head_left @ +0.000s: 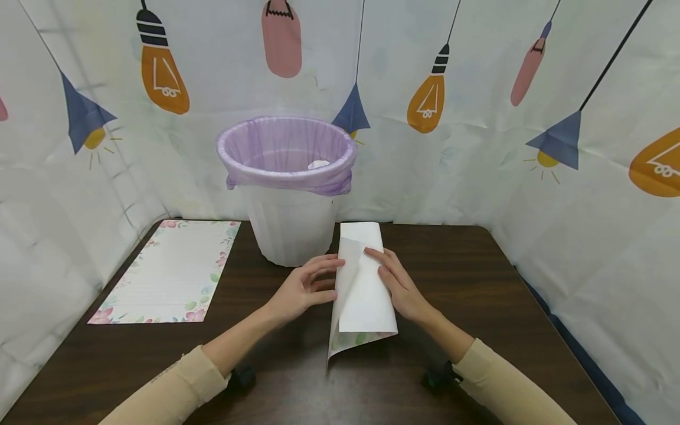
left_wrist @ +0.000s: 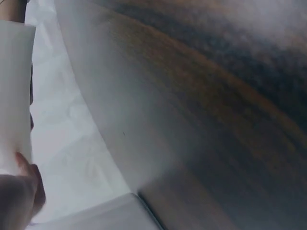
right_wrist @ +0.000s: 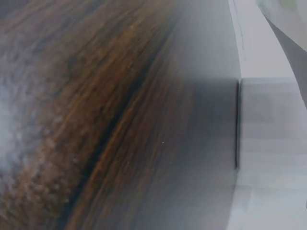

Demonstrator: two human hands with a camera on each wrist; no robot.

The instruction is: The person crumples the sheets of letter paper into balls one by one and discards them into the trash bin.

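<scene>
A white sheet of paper (head_left: 366,301), folded lengthwise with overlapping layers, is between my two hands in the head view. Pink and green print shows along its lower inner edge, where the layers gape a little. My left hand (head_left: 310,283) holds the left edge, its fingertips above and the thumb lower down. On the opposite edge, my right hand (head_left: 401,286) grips the paper with its fingers laid over the front. The left wrist view catches the paper (left_wrist: 14,96) and part of the left hand (left_wrist: 19,196). In the right wrist view, only a paper corner (right_wrist: 290,17) shows.
Behind the hands stands a white bin (head_left: 289,224) lined with a purple bag (head_left: 287,180); something white (head_left: 319,164) lies inside. A flower-bordered sheet (head_left: 175,265) lies flat at the left of the dark wooden table (head_left: 467,271). A patterned cloth (head_left: 478,177) hangs around the table.
</scene>
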